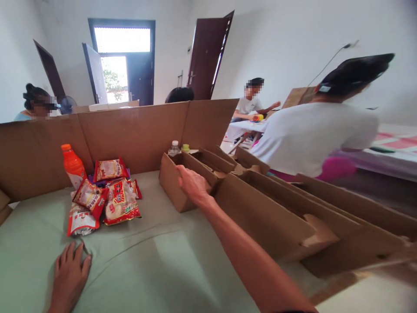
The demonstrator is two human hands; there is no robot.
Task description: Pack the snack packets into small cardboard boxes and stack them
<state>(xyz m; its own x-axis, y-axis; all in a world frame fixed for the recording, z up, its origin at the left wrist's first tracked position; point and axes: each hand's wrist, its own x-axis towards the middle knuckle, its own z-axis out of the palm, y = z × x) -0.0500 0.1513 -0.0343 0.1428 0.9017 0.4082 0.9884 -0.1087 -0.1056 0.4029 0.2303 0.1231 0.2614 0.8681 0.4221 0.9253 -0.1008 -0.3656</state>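
My left hand (69, 271) lies palm down on the pale green tabletop (137, 265), fingers stretched out, holding nothing. Just beyond it is a pile of red-and-white snack packets (120, 204), with an orange bottle (73, 163) standing behind them. My right hand (194, 184) reaches forward and grips the near wall of a narrow open cardboard box (172, 189); its fingertips curl over the rim, and the thumb is hidden. To the right of that box stand several more long open cardboard boxes (257, 217) in rows.
A tall cardboard panel (137, 132) borders the table's far side. A clear bottle with a white cap (174, 148) and a yellow-green cap (185, 148) show behind the gripped box. A person in a white shirt (302, 134) sits close on the right; other people are farther back.
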